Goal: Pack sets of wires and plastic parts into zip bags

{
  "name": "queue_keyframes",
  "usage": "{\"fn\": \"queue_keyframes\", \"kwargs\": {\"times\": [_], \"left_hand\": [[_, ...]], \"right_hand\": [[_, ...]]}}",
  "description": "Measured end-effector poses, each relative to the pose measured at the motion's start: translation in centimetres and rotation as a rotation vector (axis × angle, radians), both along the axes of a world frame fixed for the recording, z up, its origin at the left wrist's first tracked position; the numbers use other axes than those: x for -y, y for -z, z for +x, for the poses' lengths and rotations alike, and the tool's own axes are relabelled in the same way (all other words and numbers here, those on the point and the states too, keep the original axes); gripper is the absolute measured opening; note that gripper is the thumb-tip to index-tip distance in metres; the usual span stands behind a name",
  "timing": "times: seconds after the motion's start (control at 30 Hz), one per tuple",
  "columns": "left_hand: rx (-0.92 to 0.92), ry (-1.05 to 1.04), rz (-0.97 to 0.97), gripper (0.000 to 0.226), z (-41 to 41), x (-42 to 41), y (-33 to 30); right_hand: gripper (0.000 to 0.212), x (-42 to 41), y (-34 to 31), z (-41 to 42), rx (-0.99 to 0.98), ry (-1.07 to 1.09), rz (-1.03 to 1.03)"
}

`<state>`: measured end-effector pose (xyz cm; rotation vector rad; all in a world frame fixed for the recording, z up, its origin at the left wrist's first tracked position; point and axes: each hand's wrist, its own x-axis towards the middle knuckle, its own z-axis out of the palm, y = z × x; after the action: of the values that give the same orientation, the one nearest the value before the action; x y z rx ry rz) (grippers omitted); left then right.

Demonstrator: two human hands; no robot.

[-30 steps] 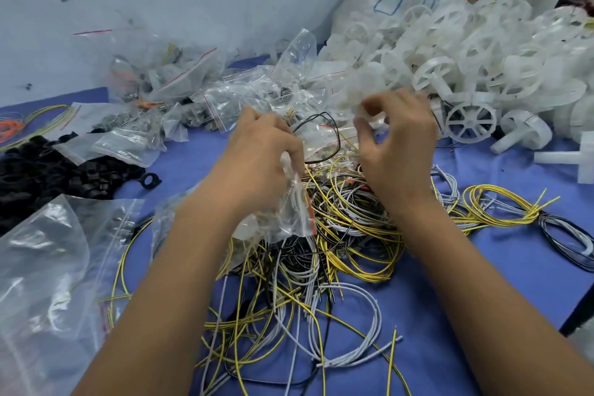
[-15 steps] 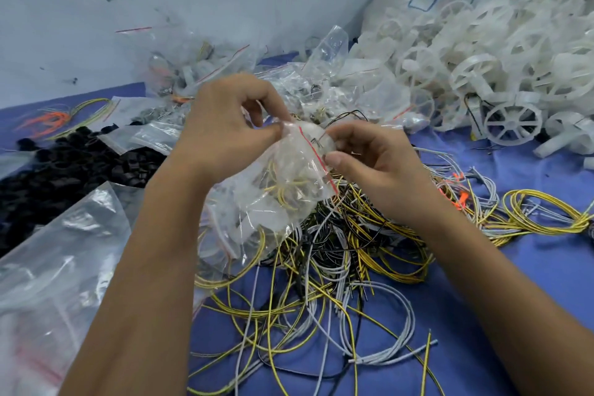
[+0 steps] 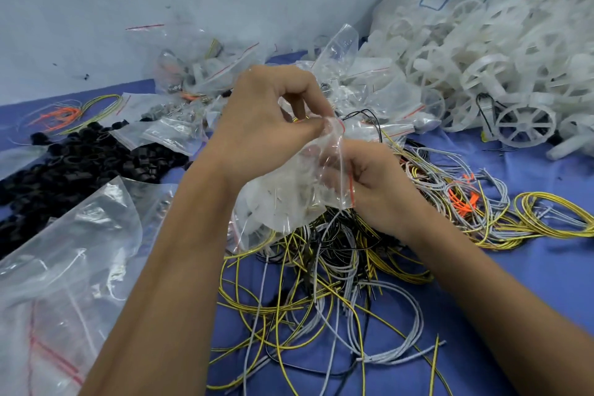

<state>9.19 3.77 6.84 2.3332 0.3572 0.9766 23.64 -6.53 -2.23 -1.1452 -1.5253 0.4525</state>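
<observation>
Fingers [image 3: 316, 125] of left hand [image 3: 266, 125] and right hand [image 3: 376, 183] pinch the zip bag [image 3: 289, 193] at its red-lined mouth; sealing well probably calls for firm, even pressure along the strip.

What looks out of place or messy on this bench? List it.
Nothing looks damaged. The loose wires lie in one tangled heap on the blue table rather than in sets, under the zip bag that both hands pinch. The black parts are spread loose at left.
</observation>
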Motion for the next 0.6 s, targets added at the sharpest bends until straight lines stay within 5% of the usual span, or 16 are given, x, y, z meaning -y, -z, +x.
{"fn": "queue_keyframes", "kwargs": {"times": [0.13,0.33,0.43,0.6], "left_hand": [[-0.038,0.039,-0.048,0.006,0.2,0.0,0.3],[-0.014,0.001,-0.061,0.012,0.3,-0.2,1.0],[-0.023,-0.044,-0.088,0.013,0.0,-1.2,1.5],[-0.211,-0.190,-0.244,0.019,-0.5,-3.5,3.7]], "right_hand": [[0.010,0.1,-0.3,-0.5,-0.122,-0.015,0.006],[0.012,-0.1,-0.3,-0.8,0.427,0.253,0.004],[0.020,-0.2,-0.4,-0.5,0.287,0.308,-0.004],[0.028,0.5,-0.6,-0.6,0.010,-0.165,-0.240]]}}
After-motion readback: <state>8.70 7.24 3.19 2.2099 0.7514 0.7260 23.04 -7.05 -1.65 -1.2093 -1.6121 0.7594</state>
